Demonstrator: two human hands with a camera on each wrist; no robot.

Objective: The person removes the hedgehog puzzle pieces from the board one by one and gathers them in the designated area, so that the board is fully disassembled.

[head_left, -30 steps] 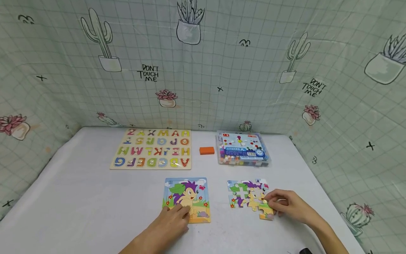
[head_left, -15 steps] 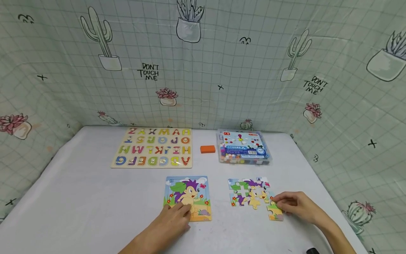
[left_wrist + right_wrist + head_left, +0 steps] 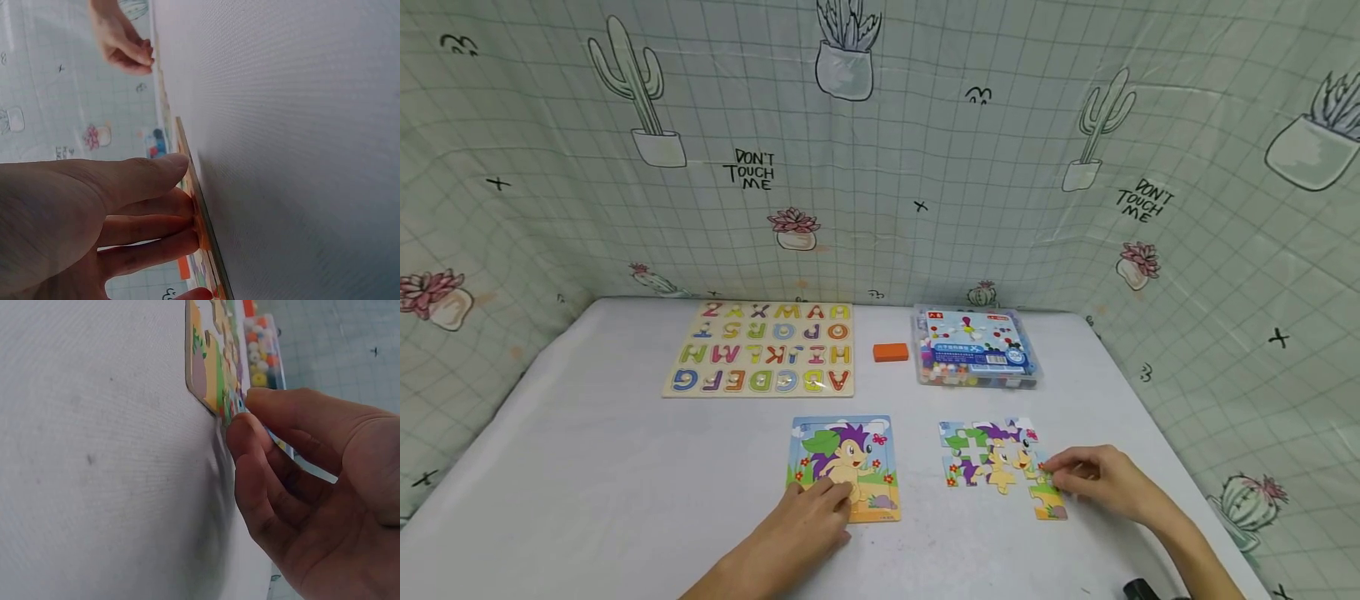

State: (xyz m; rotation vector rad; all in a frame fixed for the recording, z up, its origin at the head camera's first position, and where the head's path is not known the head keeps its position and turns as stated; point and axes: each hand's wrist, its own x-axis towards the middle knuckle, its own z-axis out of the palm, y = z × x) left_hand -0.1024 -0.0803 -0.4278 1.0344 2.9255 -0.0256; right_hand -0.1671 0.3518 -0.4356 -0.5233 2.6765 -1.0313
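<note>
In the head view, a hedgehog picture puzzle board [image 3: 850, 454] lies flat in the middle of the white table. My left hand [image 3: 811, 517] rests on its lower left part; the left wrist view has the thumb at the board's edge and fingers on its face. To the right lies a partly joined set of hedgehog jigsaw pieces [image 3: 1000, 475]. At its right edge my right hand [image 3: 1101, 482] pinches a jigsaw piece [image 3: 1042, 477] between thumb and index finger, its grip partly hidden. Below that, a corner jigsaw piece [image 3: 1051, 508] stands slightly apart from the main cluster.
Behind lie a wooden alphabet board [image 3: 763, 350], an orange block [image 3: 891, 352] and a clear plastic case of coloured beads [image 3: 976, 350]. A black object [image 3: 1138, 589] shows near the right forearm. A printed curtain [image 3: 880, 167] encloses the table's back and sides.
The right hand and the right-edge pieces have shifted right, opening a gap beside the cluster, then moved very slightly back left. The left hand stays on the board.
</note>
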